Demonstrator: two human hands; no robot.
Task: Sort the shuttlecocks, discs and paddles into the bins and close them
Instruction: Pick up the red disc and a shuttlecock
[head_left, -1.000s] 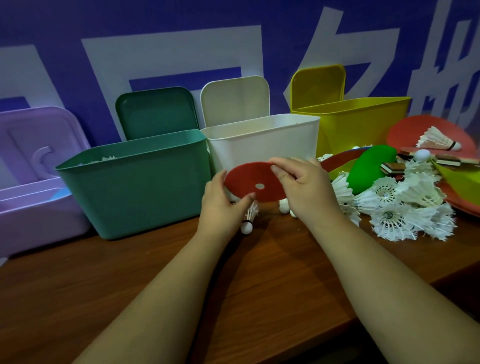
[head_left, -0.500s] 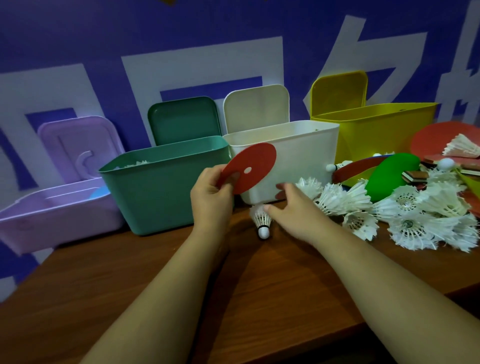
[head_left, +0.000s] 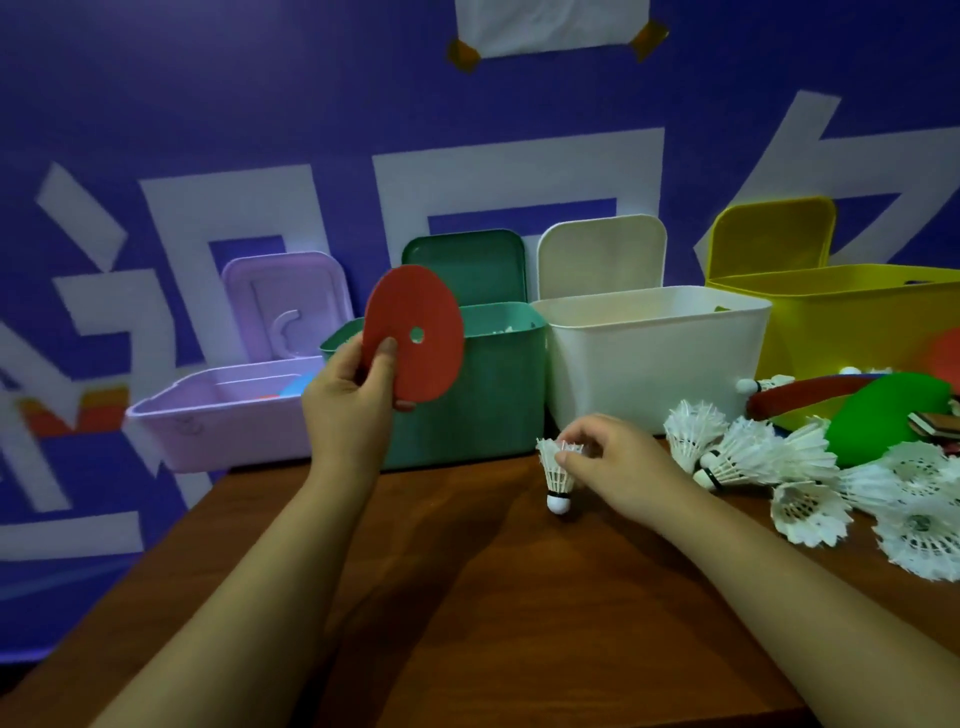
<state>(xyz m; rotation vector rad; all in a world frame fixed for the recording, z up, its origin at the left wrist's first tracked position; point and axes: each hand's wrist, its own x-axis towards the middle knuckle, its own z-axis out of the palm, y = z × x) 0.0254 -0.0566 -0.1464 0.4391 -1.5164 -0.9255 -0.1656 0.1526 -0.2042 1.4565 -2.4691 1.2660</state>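
The red disc (head_left: 413, 332) has gone up, left hand (head_left: 348, 410) pinching its edge in front of the green bin (head_left: 493, 395); right hand (head_left: 618, 467) now pinches a shuttlecock (head_left: 558, 478) cork-down on the wooden desk (head_left: 519, 597). The shuttlecock pile (head_left: 810, 478) runs off the right edge, bin contents mostly hidden. Blue wall (head_left: 208, 130) behind.

red disc (head_left: 415, 332), centre hole, near upright, pinched in left hand (head_left: 345, 410) in front of green bin (head_left: 483, 395). shuttlecock (head_left: 558, 478) cork-down mid-tabletop, pinched by right hand (head_left: 618, 467). shuttlecock pile (head_left: 810, 483) plus what look like paddles (head_left: 883, 415) at right edge. purple bin (head_left: 223, 415), white bin (head_left: 660, 358), yellow bin (head_left: 852, 322) also along back edge, lids up.
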